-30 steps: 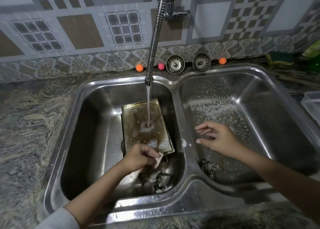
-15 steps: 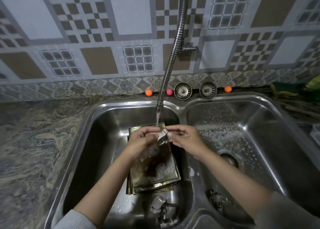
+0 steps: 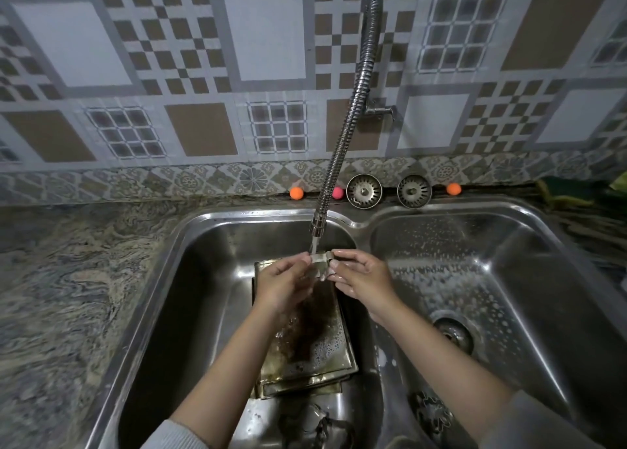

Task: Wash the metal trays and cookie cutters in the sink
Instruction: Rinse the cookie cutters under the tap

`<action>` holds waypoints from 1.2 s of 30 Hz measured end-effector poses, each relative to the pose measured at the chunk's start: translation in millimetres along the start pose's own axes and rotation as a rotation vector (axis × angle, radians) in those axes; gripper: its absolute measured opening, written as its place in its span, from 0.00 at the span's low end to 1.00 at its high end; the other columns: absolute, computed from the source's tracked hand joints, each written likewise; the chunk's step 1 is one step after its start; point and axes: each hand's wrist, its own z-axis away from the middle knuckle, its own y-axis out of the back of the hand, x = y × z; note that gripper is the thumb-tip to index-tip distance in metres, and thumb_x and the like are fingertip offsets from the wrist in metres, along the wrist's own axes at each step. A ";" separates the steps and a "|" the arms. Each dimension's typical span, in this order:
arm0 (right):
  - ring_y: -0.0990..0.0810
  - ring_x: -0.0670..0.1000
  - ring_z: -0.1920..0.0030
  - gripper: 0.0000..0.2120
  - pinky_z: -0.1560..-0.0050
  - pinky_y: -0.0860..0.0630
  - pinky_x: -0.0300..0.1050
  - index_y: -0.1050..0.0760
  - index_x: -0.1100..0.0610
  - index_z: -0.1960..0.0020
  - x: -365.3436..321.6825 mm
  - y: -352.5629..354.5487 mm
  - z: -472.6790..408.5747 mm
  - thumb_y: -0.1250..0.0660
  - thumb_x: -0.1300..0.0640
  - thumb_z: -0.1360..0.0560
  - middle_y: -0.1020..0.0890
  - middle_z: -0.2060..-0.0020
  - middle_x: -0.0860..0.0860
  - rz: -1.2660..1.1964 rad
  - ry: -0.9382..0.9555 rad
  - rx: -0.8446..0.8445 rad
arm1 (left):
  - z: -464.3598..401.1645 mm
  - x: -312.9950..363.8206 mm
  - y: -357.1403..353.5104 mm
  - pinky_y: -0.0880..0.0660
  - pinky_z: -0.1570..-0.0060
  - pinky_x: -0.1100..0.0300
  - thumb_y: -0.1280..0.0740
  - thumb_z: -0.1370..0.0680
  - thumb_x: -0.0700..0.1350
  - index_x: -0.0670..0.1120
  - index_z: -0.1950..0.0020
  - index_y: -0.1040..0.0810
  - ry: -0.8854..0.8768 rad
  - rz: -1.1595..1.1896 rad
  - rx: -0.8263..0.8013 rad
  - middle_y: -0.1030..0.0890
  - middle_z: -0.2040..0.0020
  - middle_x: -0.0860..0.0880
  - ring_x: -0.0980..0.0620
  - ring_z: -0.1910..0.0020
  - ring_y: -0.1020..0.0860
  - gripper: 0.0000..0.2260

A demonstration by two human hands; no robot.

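Note:
Both hands hold a small metal cookie cutter (image 3: 320, 266) under the running water of the flexible tap (image 3: 353, 116), above the left basin. My left hand (image 3: 283, 284) pinches its left side and my right hand (image 3: 361, 279) pinches its right side. Below them lies a stack of soapy metal trays (image 3: 315, 353) on the left basin floor. More cookie cutters (image 3: 320, 425) lie near the front of the left basin, and another cutter (image 3: 434, 413) sits at the front of the right basin.
The double steel sink (image 3: 190, 231) is set in a marbled stone counter (image 3: 68, 279). Two drain strainers (image 3: 364, 190) and small coloured balls (image 3: 296, 193) sit on the back ledge. The right basin is flecked with foam around its drain (image 3: 453, 333). A green sponge (image 3: 563, 194) lies at far right.
My left hand lifted a cutter from the front of the left basin up under the tap, and my right hand came over from the right basin to grip it too. The view tilted upward.

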 end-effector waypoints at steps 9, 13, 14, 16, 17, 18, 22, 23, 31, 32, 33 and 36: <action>0.18 0.48 0.62 0.07 0.59 0.21 0.37 0.22 0.54 0.50 1.5 -19.8 -3.1 0.31 0.63 0.25 0.17 0.57 0.53 -0.081 -0.001 -0.030 | 1.8 2.2 8.8 0.21 0.49 0.51 0.29 0.26 0.38 0.40 0.45 0.19 -0.083 0.111 0.121 0.16 0.53 0.41 0.44 0.56 0.18 0.11; 0.16 0.48 0.60 0.10 0.50 0.21 0.42 0.22 0.56 0.44 4.6 -23.7 -3.7 0.31 0.61 0.25 0.16 0.55 0.53 -0.068 -0.018 -0.056 | 0.7 3.9 15.5 0.20 0.52 0.52 0.28 0.27 0.38 0.40 0.47 0.18 -0.087 0.123 0.132 0.15 0.58 0.44 0.45 0.59 0.17 0.09; 0.16 0.48 0.59 0.10 0.49 0.21 0.43 0.22 0.56 0.44 5.4 -23.5 -3.7 0.30 0.61 0.25 0.16 0.55 0.53 -0.071 -0.023 -0.056 | 0.4 3.7 16.1 0.20 0.53 0.52 0.28 0.27 0.37 0.41 0.48 0.18 -0.082 0.126 0.134 0.15 0.59 0.44 0.45 0.59 0.17 0.08; 0.16 0.48 0.60 0.09 0.49 0.21 0.43 0.22 0.55 0.45 6.2 -21.8 -3.6 0.30 0.60 0.25 0.16 0.55 0.53 -0.080 -0.028 -0.048 | -0.7 2.8 15.4 0.20 0.53 0.52 0.28 0.27 0.38 0.41 0.48 0.18 -0.073 0.111 0.132 0.15 0.57 0.43 0.44 0.58 0.17 0.08; 0.16 0.48 0.60 0.09 0.50 0.21 0.43 0.21 0.54 0.46 6.2 -20.4 -4.0 0.30 0.60 0.25 0.16 0.55 0.53 -0.081 -0.027 -0.043 | -1.2 2.8 14.1 0.20 0.52 0.52 0.28 0.27 0.38 0.41 0.48 0.18 -0.071 0.101 0.124 0.15 0.56 0.42 0.44 0.58 0.17 0.09; 0.16 0.48 0.60 0.09 0.50 0.21 0.43 0.21 0.54 0.46 5.6 -18.6 -4.3 0.30 0.60 0.25 0.16 0.55 0.54 -0.080 -0.026 -0.037 | -2.1 2.3 12.4 0.21 0.52 0.51 0.28 0.27 0.39 0.41 0.47 0.18 -0.068 0.094 0.111 0.15 0.56 0.42 0.44 0.58 0.17 0.10; 0.17 0.52 0.56 0.07 0.49 0.22 0.44 0.21 0.52 0.48 2.9 -7.3 -6.4 0.30 0.60 0.25 0.16 0.54 0.54 -0.081 -0.027 -0.007 | -5.2 2.7 0.5 0.22 0.53 0.54 0.28 0.27 0.41 0.45 0.49 0.17 -0.051 0.053 0.083 0.15 0.60 0.48 0.48 0.59 0.17 0.07; 0.17 0.53 0.54 0.07 0.49 0.21 0.44 0.21 0.52 0.48 2.4 -4.1 -6.9 0.30 0.60 0.25 0.16 0.53 0.55 -0.080 -0.023 -0.002 | -6.1 2.8 -2.4 0.22 0.53 0.54 0.28 0.27 0.41 0.45 0.49 0.17 -0.044 0.052 0.078 0.15 0.61 0.49 0.49 0.59 0.17 0.07; 0.17 0.52 0.55 0.10 0.49 0.21 0.44 0.21 0.54 0.45 -0.9 6.7 -10.1 0.30 0.60 0.25 0.16 0.55 0.54 -0.089 -0.006 0.039 | -11.5 3.6 -13.8 0.22 0.52 0.52 0.32 0.24 0.38 0.45 0.51 0.17 -0.028 0.019 0.048 0.17 0.60 0.43 0.47 0.60 0.18 0.05; 0.17 0.52 0.56 0.10 0.49 0.21 0.44 0.21 0.54 0.44 -0.9 6.2 -10.4 0.30 0.60 0.25 0.16 0.55 0.54 -0.092 -0.008 0.038 | -12.2 3.8 -13.2 0.21 0.52 0.52 0.32 0.24 0.38 0.44 0.50 0.17 -0.027 0.020 0.045 0.17 0.60 0.43 0.47 0.61 0.18 0.06; 0.17 0.52 0.56 0.10 0.50 0.21 0.43 0.21 0.54 0.45 -0.3 5.4 -11.1 0.30 0.61 0.25 0.16 0.55 0.54 -0.094 -0.011 0.035 | -13.2 4.0 -12.0 0.21 0.52 0.52 0.32 0.24 0.38 0.43 0.50 0.17 -0.025 0.020 0.045 0.16 0.61 0.44 0.47 0.61 0.18 0.06; 0.16 0.52 0.56 0.08 0.52 0.21 0.42 0.21 0.52 0.47 0.2 0.9 -13.0 0.30 0.60 0.25 0.16 0.56 0.53 -0.085 -0.018 0.025 | -13.6 6.5 -6.7 0.20 0.55 0.54 0.30 0.25 0.40 0.43 0.49 0.17 -0.030 0.035 0.048 0.15 0.62 0.46 0.48 0.61 0.18 0.06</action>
